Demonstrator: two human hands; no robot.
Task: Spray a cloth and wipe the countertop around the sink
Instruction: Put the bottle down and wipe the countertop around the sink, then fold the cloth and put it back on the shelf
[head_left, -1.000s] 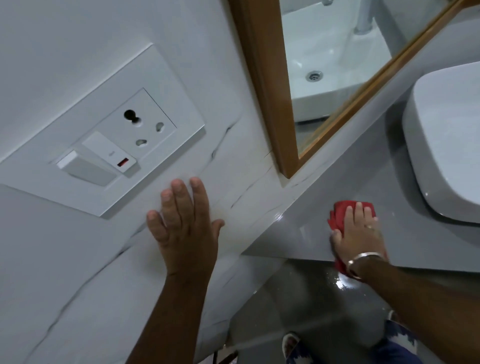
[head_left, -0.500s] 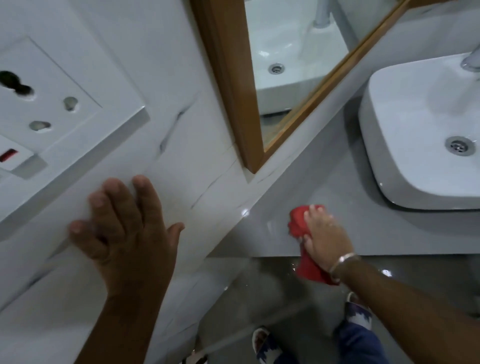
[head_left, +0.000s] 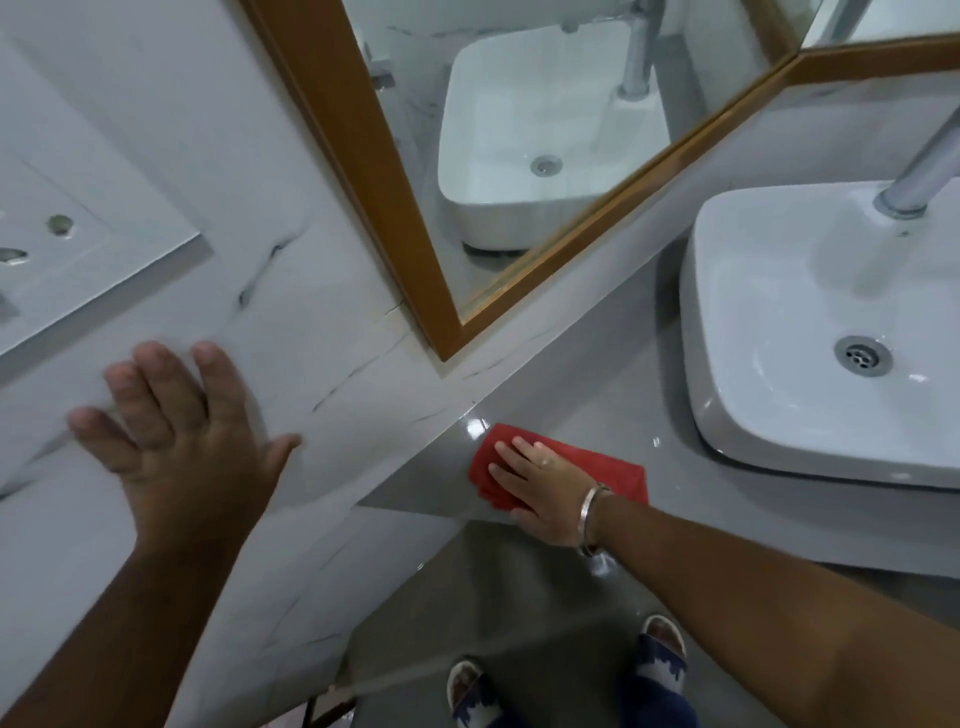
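A red cloth (head_left: 618, 470) lies flat on the grey countertop (head_left: 582, 405) near its left front corner, left of the white basin (head_left: 810, 332). My right hand (head_left: 540, 480) presses palm-down on the cloth with fingers spread, a metal bangle on the wrist. My left hand (head_left: 182, 431) rests flat against the white marbled wall, fingers apart, holding nothing. No spray bottle is in view.
A wood-framed mirror (head_left: 395, 171) hangs above the counter and reflects the basin. A chrome tap (head_left: 919, 176) rises behind the basin. A white socket plate (head_left: 67, 244) is on the wall at left. My sandalled feet (head_left: 660, 654) stand on the grey floor below.
The cloth was bunched and hanging over the counter's front edge; now it is spread flat on the counter under my right hand. The view swung right, showing more basin. My left hand stays on the wall.
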